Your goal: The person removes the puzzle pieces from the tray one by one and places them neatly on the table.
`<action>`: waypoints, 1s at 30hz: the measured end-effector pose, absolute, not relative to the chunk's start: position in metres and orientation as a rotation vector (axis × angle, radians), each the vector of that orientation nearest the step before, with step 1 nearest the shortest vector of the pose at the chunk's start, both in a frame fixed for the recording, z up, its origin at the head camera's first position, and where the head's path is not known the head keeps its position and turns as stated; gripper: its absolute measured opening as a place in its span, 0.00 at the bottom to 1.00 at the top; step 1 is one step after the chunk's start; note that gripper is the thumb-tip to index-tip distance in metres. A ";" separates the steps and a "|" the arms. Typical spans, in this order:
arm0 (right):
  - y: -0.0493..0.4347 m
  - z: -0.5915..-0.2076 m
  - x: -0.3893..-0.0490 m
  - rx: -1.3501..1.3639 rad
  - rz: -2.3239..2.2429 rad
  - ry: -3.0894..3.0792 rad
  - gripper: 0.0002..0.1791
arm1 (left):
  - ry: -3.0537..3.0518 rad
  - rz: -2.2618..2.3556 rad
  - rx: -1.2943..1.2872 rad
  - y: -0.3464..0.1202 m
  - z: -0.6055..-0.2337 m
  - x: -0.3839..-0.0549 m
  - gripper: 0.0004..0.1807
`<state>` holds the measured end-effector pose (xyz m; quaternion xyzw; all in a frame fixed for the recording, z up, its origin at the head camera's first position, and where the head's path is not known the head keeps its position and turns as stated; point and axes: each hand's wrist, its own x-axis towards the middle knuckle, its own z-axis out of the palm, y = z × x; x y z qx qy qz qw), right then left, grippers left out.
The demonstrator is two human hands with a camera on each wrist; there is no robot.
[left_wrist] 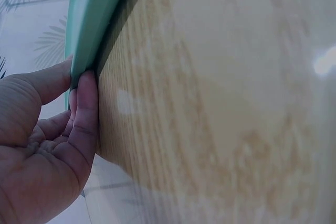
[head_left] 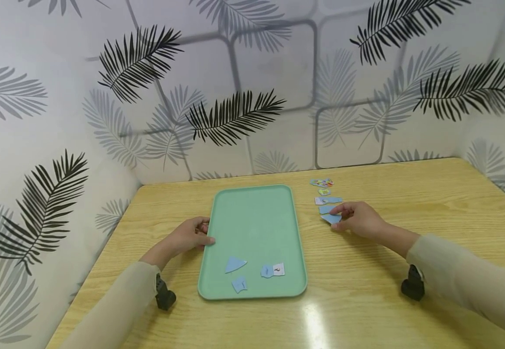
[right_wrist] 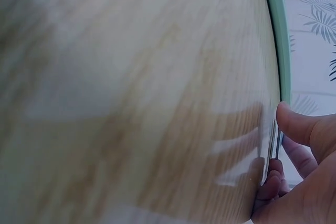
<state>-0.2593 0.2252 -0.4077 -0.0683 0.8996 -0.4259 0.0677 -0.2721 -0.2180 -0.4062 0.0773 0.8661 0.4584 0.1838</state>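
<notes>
Head view: the right hand [head_left: 361, 220] is pinching a flat, light-blue, angular piece [head_left: 331, 219] over the yellow wood-grain table [head_left: 366, 295]! The pale-green rectangular tray [head_left: 252, 223] is lying leftward of that pinch, long axis running front to back, the left hand [head_left: 187, 236] gripping its left rim.

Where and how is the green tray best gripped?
Probably the middle of both long sides, coming from left and right: the green tray has a raised rim, the left hand pinches its left side, and loose pieces sit towards the near end.
</notes>
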 end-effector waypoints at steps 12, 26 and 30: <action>0.223 -0.408 -0.262 -0.179 -1.233 2.733 0.20 | 2.448 1.292 0.218 -0.218 -0.405 -0.272 0.34; 0.222 -0.409 -0.263 -0.190 -1.236 2.737 0.20 | 2.440 1.296 0.222 -0.218 -0.407 -0.272 0.34; 0.222 -0.409 -0.264 -0.177 -1.232 2.737 0.19 | 2.436 1.303 0.216 -0.218 -0.407 -0.273 0.34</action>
